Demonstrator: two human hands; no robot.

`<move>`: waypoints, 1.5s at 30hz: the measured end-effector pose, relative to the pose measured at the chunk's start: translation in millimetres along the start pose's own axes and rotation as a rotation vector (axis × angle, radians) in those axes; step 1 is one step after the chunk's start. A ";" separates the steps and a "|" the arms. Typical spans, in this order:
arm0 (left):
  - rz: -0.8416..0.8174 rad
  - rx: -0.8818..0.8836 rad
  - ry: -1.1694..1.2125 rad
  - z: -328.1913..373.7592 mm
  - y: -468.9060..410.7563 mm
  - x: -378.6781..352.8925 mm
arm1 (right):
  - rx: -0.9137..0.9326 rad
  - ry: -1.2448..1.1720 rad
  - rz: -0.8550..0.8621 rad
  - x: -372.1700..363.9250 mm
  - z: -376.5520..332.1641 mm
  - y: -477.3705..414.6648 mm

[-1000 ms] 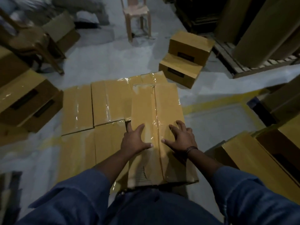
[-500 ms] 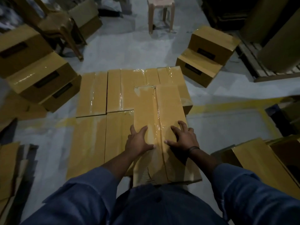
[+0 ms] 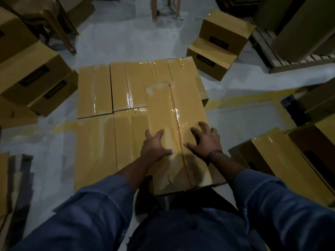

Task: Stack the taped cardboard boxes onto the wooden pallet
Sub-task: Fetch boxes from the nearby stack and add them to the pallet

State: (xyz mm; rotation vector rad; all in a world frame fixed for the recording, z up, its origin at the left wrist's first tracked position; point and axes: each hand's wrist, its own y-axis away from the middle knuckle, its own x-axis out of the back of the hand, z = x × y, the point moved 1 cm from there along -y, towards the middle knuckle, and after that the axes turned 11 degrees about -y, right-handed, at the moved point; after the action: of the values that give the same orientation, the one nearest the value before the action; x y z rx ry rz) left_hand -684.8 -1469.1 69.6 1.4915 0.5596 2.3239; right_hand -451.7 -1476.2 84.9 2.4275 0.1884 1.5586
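The long tan cardboard box sealed with glossy clear tape (image 3: 161, 109) lies on the near right part of a flat layer of matching taped boxes (image 3: 126, 87), and its near end juts out past the layer toward the person's body. Any pallet under that layer is hidden. The left hand (image 3: 155, 147) and right hand (image 3: 204, 142) rest flat on the lid on either side of the taped seam. Their fingers are spread and neither grip is closed around anything.

The step looks like seating this box squarely. Both palms should push with equal pressure so the box does not swivel. The tape looks slick, so they should press down while sliding. The long edge should stay parallel to the neighbouring seams until the overhang is gone.
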 end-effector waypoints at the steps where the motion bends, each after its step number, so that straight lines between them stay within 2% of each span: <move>1: -0.004 0.010 0.023 0.3 3.4 -3.5 | 0.011 0.012 0.010 2.2 -1.0 0.4; 7: 0.024 0.059 0.081 10.4 7.7 -13.9 | 0.057 0.040 -0.044 14.4 7.8 -12.6; 15: 0.021 0.108 0.023 23.1 -27.2 -49.9 | 0.075 -0.056 -0.173 -17.6 59.1 -45.3; 23: 0.043 0.240 0.047 27.6 -91.2 -137.7 | 0.123 -0.161 -0.237 -101.7 137.5 -88.4; 29: -0.032 0.250 0.088 -1.8 -151.3 -214.3 | 0.153 -0.073 -0.227 -189.1 187.7 -139.4; 34: -0.022 0.259 0.075 -39.3 -198.4 -245.2 | 0.191 -0.068 -0.187 -252.2 194.8 -177.0; 40: 0.001 0.235 0.030 -63.7 -233.3 -266.0 | 0.238 -0.058 -0.145 -292.2 195.7 -203.7; 45: -0.021 0.225 0.002 -83.8 -261.2 -278.5 | 0.199 -0.093 -0.197 -324.9 196.0 -216.7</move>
State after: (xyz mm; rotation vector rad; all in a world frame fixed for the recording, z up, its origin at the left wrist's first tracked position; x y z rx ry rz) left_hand -634.3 -1384.4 -308.7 1.5713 0.8578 2.3089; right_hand -404.4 -1373.8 -337.3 2.5327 0.5719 1.3971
